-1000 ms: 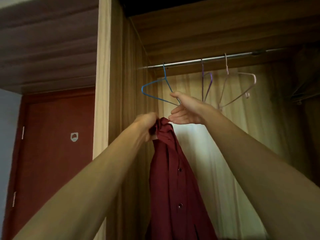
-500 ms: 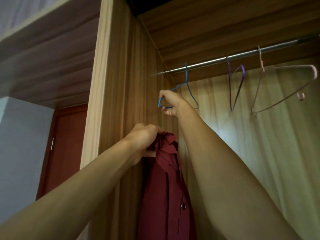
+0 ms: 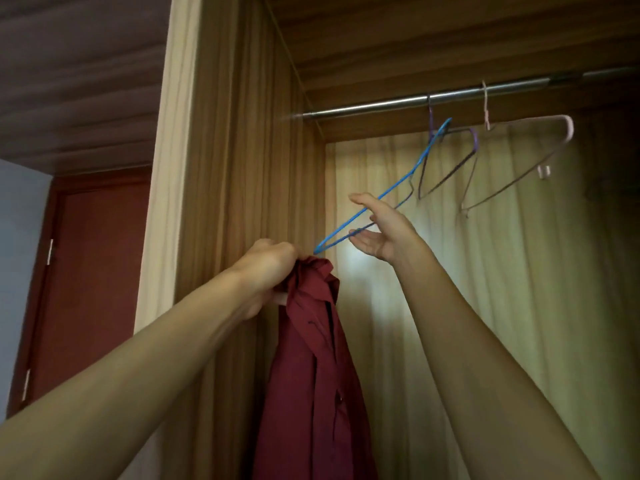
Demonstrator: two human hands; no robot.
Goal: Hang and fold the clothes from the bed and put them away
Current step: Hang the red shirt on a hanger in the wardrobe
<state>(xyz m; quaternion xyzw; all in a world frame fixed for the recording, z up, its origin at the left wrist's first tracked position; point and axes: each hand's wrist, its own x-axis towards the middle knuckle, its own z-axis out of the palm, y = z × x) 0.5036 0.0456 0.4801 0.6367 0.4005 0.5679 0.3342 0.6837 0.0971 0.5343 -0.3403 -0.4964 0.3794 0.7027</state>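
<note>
1. My left hand is fisted around the collar of the red shirt, which hangs straight down.
2. My right hand loosely pinches the blue hanger; I can't tell if it's off the rod.
3. The hanger's long axis slants down-left, its low tip just beside the collar.

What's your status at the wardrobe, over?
Left hand shut on red shirt collar. Right hand holds blue hanger, off the rail. Shirt not yet on hanger. Nothing in the way.
</note>
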